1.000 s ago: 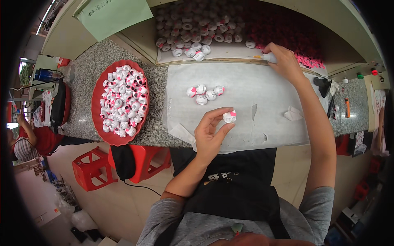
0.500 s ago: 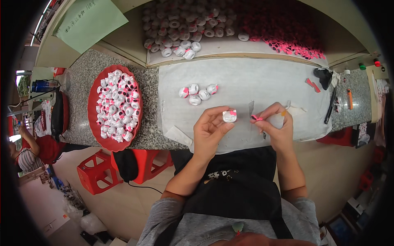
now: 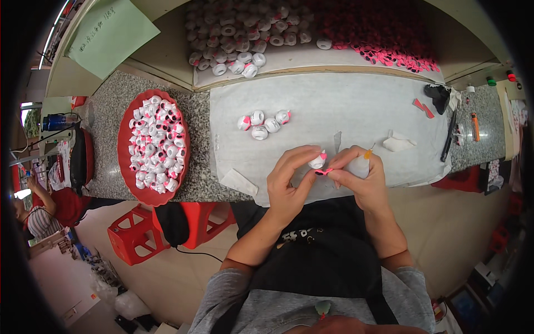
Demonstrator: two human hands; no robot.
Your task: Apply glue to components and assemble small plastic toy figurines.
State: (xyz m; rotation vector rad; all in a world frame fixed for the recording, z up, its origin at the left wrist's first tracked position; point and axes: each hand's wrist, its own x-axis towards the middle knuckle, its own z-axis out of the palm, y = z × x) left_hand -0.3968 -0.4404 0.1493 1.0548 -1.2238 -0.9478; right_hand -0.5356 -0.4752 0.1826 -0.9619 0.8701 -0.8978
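Observation:
My left hand (image 3: 286, 181) is closed, pinching a small white figurine head (image 3: 317, 161) with a pink patch between thumb and fingers. My right hand (image 3: 364, 186) is closed too. Its thumb and forefinger hold a small pink-and-black piece (image 3: 322, 172) just below the head; whether the two touch I cannot tell. A translucent dropper bottle (image 3: 357, 167) with a yellow tip also rests in the right hand, pointing up and away. Beyond my left hand, several similar white-and-pink heads (image 3: 259, 132) sit grouped on the white sheet (image 3: 334, 106).
A red scalloped tray (image 3: 125, 172) full of heads stands at the left. On the shelf at the back lie piled white heads (image 3: 245, 58) and many pink pieces (image 3: 384, 55). Crumpled tissue (image 3: 398, 141), a black pen-like tool (image 3: 448, 136) and an orange one (image 3: 475, 127) lie at right.
Both hands have come together, bringing the pink-and-black piece up to the head. The head has been turned in my left fingers. The dropper bottle now shows more plainly in my right hand.

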